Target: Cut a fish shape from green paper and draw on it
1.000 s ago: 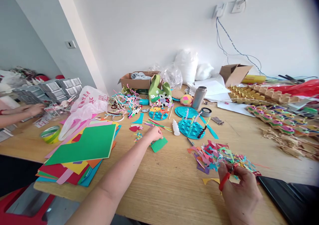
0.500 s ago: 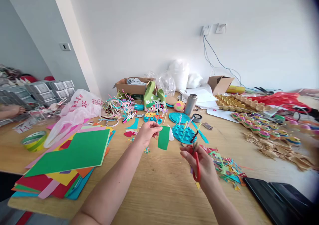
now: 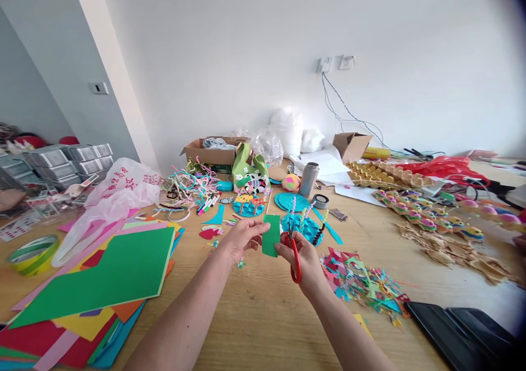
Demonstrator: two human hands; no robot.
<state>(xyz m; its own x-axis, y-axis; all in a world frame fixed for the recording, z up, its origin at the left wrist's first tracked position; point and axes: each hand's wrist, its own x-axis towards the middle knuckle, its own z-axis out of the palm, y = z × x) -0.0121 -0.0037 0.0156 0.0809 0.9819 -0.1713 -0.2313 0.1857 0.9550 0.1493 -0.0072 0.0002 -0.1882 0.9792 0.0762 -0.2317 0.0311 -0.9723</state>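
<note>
A small rectangle of green paper (image 3: 270, 237) is pinched at its left edge by my left hand (image 3: 243, 236). My right hand (image 3: 304, 258) is closed round red-handled scissors (image 3: 296, 261), whose blades point up and away from me. The thumb and fingertip of that hand also touch the lower right edge of the green paper. Behind the paper lie blue craft discs (image 3: 304, 226) with fuzzy pipe cleaners standing on them. To the right of my right hand is a heap of coloured paper scraps (image 3: 365, 280).
A stack of coloured sheets (image 3: 119, 267) lies at left beside a roll of yellow-green tape (image 3: 33, 254). Farther back stand a steel flask (image 3: 309, 180), a green felt bag (image 3: 250, 171) and a cardboard box (image 3: 213, 153). Painted egg-carton pieces (image 3: 427, 209) and black trays (image 3: 447, 327) are at right.
My right hand has moved left and up with the scissors, from apart from the green paper to touching its edge. The view has shifted slightly right and up.
</note>
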